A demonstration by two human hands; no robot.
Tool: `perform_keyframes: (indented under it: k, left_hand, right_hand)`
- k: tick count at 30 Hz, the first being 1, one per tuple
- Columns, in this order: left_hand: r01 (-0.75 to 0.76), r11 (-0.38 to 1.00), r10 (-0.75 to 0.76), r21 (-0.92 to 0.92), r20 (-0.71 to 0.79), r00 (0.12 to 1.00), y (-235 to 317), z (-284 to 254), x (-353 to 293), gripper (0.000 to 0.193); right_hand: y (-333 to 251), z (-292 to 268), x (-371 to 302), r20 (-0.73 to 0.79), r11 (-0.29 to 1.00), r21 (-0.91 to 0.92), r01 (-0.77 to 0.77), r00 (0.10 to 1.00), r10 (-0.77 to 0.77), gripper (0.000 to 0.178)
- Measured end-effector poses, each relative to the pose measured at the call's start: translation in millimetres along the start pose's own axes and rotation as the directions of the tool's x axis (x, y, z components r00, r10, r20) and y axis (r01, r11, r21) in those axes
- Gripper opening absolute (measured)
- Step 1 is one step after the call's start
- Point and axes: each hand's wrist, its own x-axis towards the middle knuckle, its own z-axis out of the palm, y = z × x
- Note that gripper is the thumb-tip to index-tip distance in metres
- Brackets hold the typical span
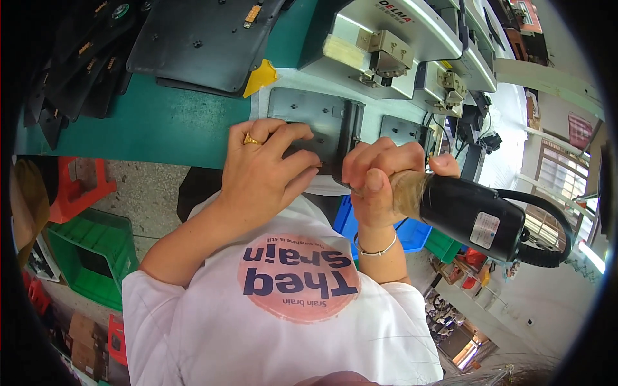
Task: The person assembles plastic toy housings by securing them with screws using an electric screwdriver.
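Note:
My left hand, with a gold ring, bends its fingers over the near left part of a dark grey flat panel and holds it. Its thumb and fingertips come close together at the panel's near edge; anything small between them cannot be made out. Wrapped in my right hand is a black corded power tool, lying sideways with brownish tape around its front. The tool's tip, hidden by my fingers, points toward the panel's near right edge. A raised dark strip runs along the panel's right side.
Large black panels are stacked at the far left on the green mat, beside yellow tape. Silver machines stand behind the work. Another dark panel lies to the right. A green crate and red stool are below left.

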Motion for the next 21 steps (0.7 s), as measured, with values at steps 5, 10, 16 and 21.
perform_keyframes:
  k: [5,10,16,21]
  left_hand:
    - [0.001,1.0,-0.001,-0.003,0.009,1.0,1,0,4,0.015]
    - [-0.039,0.999,0.039,0.01,-0.023,0.999,3,1,5,0.015]
    - [-0.019,0.998,0.02,0.057,-0.019,1.0,6,1,2,0.013]
    - [-0.046,0.995,0.049,0.086,-0.024,0.999,9,2,2,0.013]
  right_hand:
    - [1,-6,-3,0.007,0.998,0.051,0.021,1.0,-0.022,0.055]
    - [-4,-9,-4,0.04,0.996,-0.076,0.037,0.999,-0.034,0.06]
    - [-11,-22,11,-0.05,0.998,-0.038,0.06,0.997,-0.062,0.068]
    - [-38,-76,73,-0.297,0.885,-0.254,0.39,0.84,-0.455,0.067]
